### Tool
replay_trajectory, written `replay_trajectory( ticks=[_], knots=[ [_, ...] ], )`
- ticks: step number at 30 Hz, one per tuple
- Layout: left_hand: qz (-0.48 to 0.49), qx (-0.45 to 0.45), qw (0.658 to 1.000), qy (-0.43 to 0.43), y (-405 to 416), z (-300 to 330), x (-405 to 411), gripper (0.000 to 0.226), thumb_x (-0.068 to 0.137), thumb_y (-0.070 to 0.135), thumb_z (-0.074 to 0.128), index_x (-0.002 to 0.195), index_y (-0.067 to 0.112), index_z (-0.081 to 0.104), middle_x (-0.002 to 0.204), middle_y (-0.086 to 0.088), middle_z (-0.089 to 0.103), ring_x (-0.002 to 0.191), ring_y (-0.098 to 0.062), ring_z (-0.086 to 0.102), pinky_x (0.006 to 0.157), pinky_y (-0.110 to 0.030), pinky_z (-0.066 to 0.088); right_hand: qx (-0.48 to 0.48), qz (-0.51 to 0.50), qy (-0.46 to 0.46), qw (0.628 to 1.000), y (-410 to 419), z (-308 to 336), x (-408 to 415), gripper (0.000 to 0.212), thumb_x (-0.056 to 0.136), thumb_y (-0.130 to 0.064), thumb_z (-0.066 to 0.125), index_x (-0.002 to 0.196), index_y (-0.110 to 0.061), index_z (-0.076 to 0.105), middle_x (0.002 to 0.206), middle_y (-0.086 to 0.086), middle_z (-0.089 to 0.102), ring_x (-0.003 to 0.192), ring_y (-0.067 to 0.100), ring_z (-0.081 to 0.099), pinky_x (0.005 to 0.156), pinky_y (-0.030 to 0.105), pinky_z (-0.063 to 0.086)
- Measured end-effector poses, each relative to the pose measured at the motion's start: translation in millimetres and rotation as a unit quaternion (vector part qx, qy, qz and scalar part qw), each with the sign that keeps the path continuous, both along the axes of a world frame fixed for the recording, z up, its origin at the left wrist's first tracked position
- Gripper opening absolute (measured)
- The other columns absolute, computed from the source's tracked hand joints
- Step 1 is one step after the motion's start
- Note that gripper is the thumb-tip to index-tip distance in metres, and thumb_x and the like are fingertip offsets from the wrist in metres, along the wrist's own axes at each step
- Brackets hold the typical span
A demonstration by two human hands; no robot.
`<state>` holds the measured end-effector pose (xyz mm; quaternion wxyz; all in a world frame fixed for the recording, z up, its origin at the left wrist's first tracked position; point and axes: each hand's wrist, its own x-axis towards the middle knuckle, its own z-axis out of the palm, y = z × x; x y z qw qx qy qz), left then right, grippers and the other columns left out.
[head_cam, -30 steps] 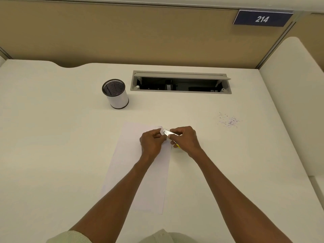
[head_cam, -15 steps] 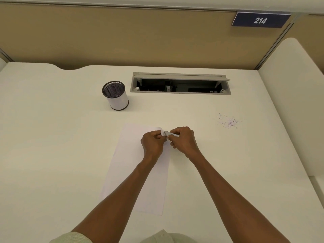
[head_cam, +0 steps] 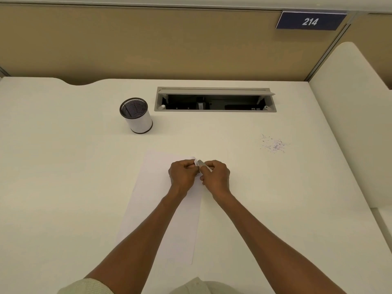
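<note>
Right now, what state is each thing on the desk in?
left hand: curled, pinching the small grey object
right hand: curled, pinching it too
paper sheet: flat, beneath both hands
pen cup: upright
cable hatch: lid open
shavings: scattered, clear of the paper sheet

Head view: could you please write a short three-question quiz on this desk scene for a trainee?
1. True or false: the left hand and right hand together hold a small grey object over the far right corner of the sheet of paper.
2. Where do the purple specks lie? A on the paper; B on the desk, right of the hands; C on the desk, left of the hands.
3. What number is on the blue sign?
Key: 1 true; 2 B; 3 214.
</note>
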<state>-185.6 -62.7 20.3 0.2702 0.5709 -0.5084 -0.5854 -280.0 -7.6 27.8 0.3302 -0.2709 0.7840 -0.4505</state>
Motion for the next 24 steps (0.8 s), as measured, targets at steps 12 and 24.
replay_trajectory(
  ticks=[12,24],
  knots=[
    [0.000,0.034,0.999,0.022,0.9,-3.5,-1.1,0.013,0.084,0.009,0.078,0.095,0.016,0.081,0.083,0.000,0.079,0.088,-0.024,0.076,0.083,-0.034,0.062,0.010,0.037,0.095,0.995,-1.7,0.2,-1.3,0.046,0.091,-0.039,0.060,0.062,-0.003,0.055,0.055,0.008,0.058,0.050,0.018,0.050,0.048,0.033,0.040],
    [-0.028,0.038,0.999,-0.001,-5.3,-4.9,-4.1,0.013,0.081,0.009,0.081,0.082,0.022,0.082,0.081,-0.001,0.079,0.080,-0.019,0.077,0.082,-0.036,0.063,0.026,0.050,0.115,0.992,0.0,0.0,-3.6,0.049,0.093,-0.035,0.058,0.059,0.000,0.051,0.052,0.009,0.050,0.047,0.017,0.042,0.046,0.028,0.034]
  ],
)
